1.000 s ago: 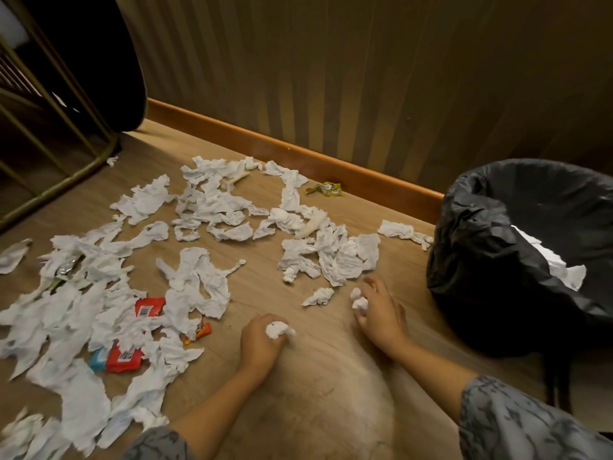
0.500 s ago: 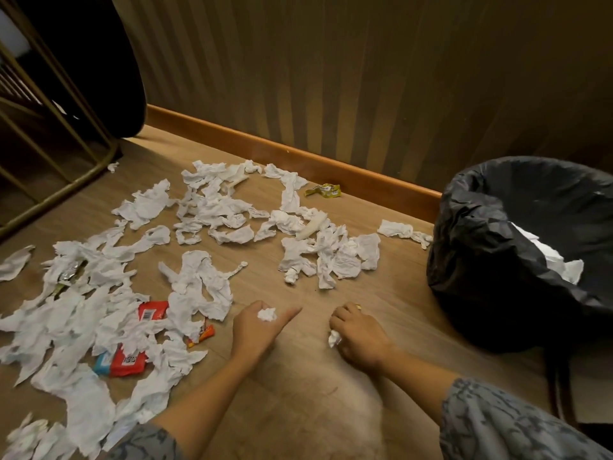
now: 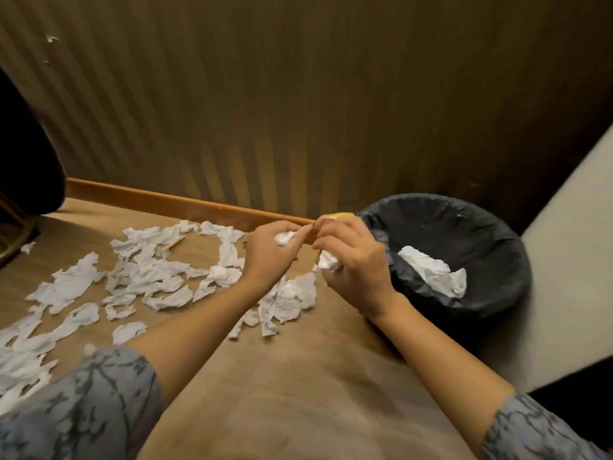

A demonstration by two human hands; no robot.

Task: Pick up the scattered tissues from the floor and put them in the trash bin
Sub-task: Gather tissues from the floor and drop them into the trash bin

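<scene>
Both my hands are raised off the floor, side by side, in front of the baseboard [image 3: 185, 203]. My left hand [image 3: 270, 252] is curled around a small tissue wad [image 3: 284, 238], pinched between thumb and fingers. My right hand [image 3: 353, 260] is closed on a second crumpled wad [image 3: 327, 261] that shows below the palm; something yellowish [image 3: 335, 215] peeks above its fingertips, and I cannot tell what it is.

Key relation: the trash bin [image 3: 497, 227], lined with a black bag, lies to the right of both hands. My right hand is just beside its near rim; my left is one hand farther off, with the right between it and the bin. Judgement: the right should drop first, then clear the way for the left.

The bin mouth is open and wide, with one tissue [image 3: 431, 270] already inside. A pale flat panel [image 3: 570, 244] stands against the bin's far right side, so overshoot room is limited there. The wall stands close behind.

The rest of the scattered tissues [image 3: 149, 277] lie on the floor [image 3: 315, 393] to the left and below my hands, reaching to the left edge of view. Judgement: most of the task remains.
</scene>
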